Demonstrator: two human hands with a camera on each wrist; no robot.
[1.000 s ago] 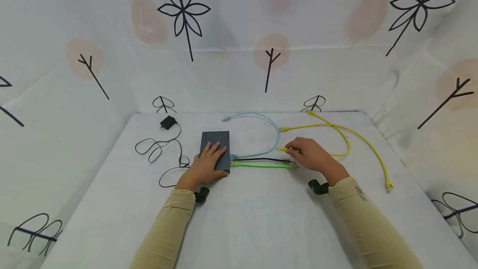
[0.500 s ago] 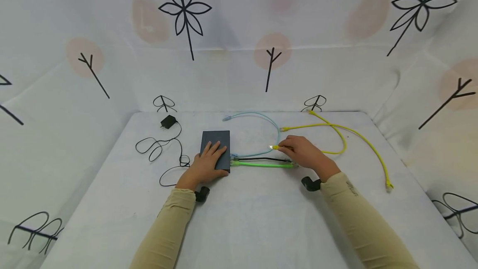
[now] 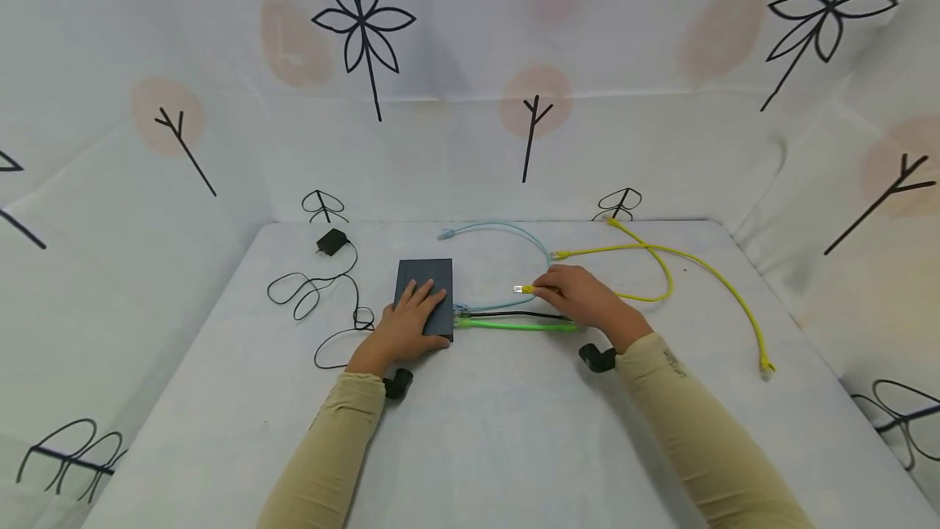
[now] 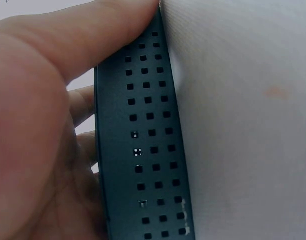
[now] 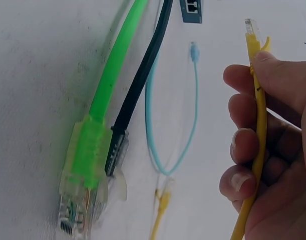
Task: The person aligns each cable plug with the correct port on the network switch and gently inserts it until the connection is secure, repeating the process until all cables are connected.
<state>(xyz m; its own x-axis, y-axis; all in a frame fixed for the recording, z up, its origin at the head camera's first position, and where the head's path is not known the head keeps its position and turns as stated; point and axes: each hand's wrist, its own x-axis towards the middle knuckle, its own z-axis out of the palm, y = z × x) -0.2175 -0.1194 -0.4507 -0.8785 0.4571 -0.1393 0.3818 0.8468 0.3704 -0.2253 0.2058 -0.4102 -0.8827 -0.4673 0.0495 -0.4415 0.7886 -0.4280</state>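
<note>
A dark network switch [image 3: 427,269] lies on the table, its vented side panel [image 4: 151,125] filling the middle of the left wrist view. Spread over the switch's top are the fingers of my left hand [image 3: 404,323], with the thumb along its near side. My right hand [image 3: 587,298] pinches a yellow network cable [image 5: 260,120] just behind its clear plug [image 3: 524,289], which points left toward the switch. Light blue [image 3: 499,303], black [image 3: 514,313] and green [image 3: 517,325] cables run from the switch's right side. In the right wrist view, ports [image 5: 192,6] show at the top.
A black power adapter [image 3: 333,242] and its looped thin cord [image 3: 317,280] lie left of the switch. Another yellow cable [image 3: 723,284] curves across the right of the table. The light blue cable's loose plug [image 3: 446,234] lies behind the switch.
My right hand has moved left with the yellow cable's plug, closer to the switch, and the plug is more exposed. My left hand has stayed on the switch.
</note>
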